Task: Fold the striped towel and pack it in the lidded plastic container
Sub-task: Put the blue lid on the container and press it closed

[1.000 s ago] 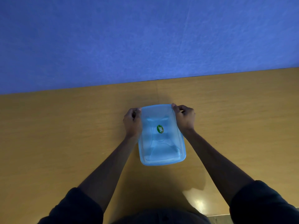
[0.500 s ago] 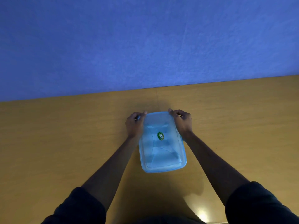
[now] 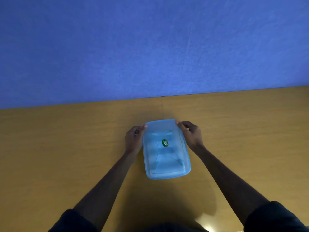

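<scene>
Wooden table (image 3: 66,156), hands (image 3: 133,139) gripping container (image 3: 165,158)

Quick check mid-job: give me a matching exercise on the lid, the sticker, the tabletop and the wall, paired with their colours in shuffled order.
Things:
1. lid of the container, held at its far corners by the left hand and right hand
2. sticker on the lid
3. tabletop
4. wall

Colours:
A. yellow-brown wood
B. green
C. deep blue
D. translucent pale blue

Pairs: 1-D, 2-B, 3-A, 4-C
</scene>
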The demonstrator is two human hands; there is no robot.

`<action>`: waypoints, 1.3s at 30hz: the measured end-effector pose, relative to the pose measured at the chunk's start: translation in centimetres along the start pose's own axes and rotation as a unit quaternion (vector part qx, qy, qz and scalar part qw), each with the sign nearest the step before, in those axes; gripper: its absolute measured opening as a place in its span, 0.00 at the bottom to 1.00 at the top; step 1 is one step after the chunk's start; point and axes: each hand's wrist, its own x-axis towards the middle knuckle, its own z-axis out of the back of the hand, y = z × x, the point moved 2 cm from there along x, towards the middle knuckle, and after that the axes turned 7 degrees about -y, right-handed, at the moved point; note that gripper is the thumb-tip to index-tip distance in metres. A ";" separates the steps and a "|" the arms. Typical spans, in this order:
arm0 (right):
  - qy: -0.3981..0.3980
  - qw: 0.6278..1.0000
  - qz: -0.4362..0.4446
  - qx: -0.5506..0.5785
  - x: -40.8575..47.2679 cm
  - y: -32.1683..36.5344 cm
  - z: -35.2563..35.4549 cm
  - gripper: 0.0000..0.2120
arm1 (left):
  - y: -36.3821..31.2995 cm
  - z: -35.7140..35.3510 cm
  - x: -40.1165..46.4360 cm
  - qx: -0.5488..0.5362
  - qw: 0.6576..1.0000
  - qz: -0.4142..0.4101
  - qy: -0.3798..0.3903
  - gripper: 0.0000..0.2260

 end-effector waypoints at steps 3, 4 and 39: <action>0.017 0.999 0.020 -0.033 -2.2 -0.9 1.4 0.17 | 1.4 2.1 -2.7 0.028 0.999 -0.005 0.029 0.11; 0.019 0.999 0.019 -0.035 -3.0 -1.4 1.8 0.17 | 1.8 2.7 -3.9 0.029 0.999 -0.009 0.039 0.11; 0.052 0.998 -0.034 0.009 5.8 4.6 -4.3 0.24 | -3.7 -2.5 3.3 0.005 0.999 -0.029 0.036 0.15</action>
